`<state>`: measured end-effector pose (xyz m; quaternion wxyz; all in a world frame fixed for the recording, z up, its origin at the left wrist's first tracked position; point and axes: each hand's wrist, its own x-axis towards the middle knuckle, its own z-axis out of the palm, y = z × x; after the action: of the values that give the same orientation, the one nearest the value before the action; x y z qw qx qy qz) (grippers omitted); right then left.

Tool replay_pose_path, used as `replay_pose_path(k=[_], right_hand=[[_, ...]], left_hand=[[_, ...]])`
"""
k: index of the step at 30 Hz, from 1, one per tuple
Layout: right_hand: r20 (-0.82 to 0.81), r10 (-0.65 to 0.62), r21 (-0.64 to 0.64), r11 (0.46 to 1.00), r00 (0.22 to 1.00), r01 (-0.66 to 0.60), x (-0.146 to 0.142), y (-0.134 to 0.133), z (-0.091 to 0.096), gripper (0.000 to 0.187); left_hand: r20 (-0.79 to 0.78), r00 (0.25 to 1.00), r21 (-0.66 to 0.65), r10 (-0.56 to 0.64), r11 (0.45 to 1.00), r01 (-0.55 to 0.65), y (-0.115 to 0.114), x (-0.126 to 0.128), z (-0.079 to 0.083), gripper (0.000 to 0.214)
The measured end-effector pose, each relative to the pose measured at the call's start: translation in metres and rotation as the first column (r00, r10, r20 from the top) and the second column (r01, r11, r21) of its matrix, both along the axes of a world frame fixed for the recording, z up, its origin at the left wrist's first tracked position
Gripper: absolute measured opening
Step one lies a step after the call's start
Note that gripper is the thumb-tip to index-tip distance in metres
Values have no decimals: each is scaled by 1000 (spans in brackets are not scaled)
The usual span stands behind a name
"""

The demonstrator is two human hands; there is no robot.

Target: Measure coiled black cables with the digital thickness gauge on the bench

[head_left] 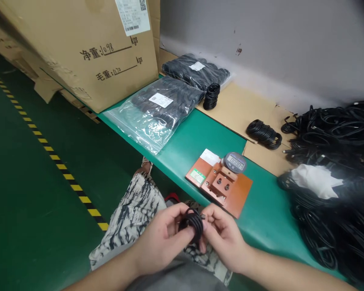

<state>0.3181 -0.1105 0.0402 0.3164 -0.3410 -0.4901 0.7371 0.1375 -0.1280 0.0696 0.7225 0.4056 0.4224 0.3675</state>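
My left hand [162, 238] and my right hand [224, 234] meet over my lap, just in front of the green table [200, 133]. Between them is a small coil of black cable [194, 223]. My left fingers wrap round the coil from the left. My right thumb and fingers pinch its right side, where a cable end sticks out. Just beyond my hands, on the table's edge, lies an orange-brown fixture plate [221, 184] with a round digital gauge [235, 162] on it.
A large heap of loose black cables [330, 169] fills the table's right. Two coiled bundles [263, 134] [211, 96] lie on a cardboard sheet [242, 109]. Two clear bags of cables [157, 109] [195, 70] lie by a big cardboard box [87, 52]. Green floor with striped tape [51, 153] is to the left.
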Motion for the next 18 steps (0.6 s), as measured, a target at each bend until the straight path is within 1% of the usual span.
replay_pose_path(k=[2, 3, 4, 6, 8, 9, 11, 12, 14, 16, 18], right_hand=[[37, -30, 21, 999, 999, 30, 1, -1, -1, 32], [51, -24, 26, 999, 998, 22, 1, -2, 0, 31], [63, -12, 37, 999, 998, 10, 2, -2, 0, 30], [82, -18, 81, 997, 996, 11, 1, -1, 2, 30], [81, -58, 116, 992, 995, 49, 1, 0, 3, 32], [69, -72, 100, 993, 995, 65, 0, 1, 3, 34], [14, -76, -11, 997, 997, 76, -1, 4, 1, 35], [-24, -79, -80, 994, 997, 77, -2, 5, 0, 36], [-95, -99, -183, 980, 991, 80, -3, 7, -2, 36], [-141, -113, -210, 974, 984, 82, -3, 7, -2, 36], [-145, -94, -171, 983, 985, 69, -2, 5, -1, 35]], left_hand=[[22, 995, 68, -94, 993, 92, 0, -1, 3, 18], [-5, 991, 83, -131, 988, 131, -1, -1, 3, 23], [-65, 986, 82, -152, 984, 157, -1, 0, 3, 30], [-253, 957, 71, -145, 983, 168, -1, 2, 1, 39], [-410, 903, 85, -130, 980, 180, 0, 5, -2, 36], [-444, 888, 110, -121, 976, 188, 1, 6, -2, 31], [-405, 907, 185, -113, 962, 202, 2, 8, -2, 21], [-355, 930, 229, -91, 956, 181, 2, 9, -1, 18], [-252, 967, 312, -17, 945, 98, 2, 11, 0, 18], [-183, 982, 383, 47, 923, 27, 2, 15, 0, 22], [-150, 987, 429, 62, 903, 9, 3, 20, -2, 26]])
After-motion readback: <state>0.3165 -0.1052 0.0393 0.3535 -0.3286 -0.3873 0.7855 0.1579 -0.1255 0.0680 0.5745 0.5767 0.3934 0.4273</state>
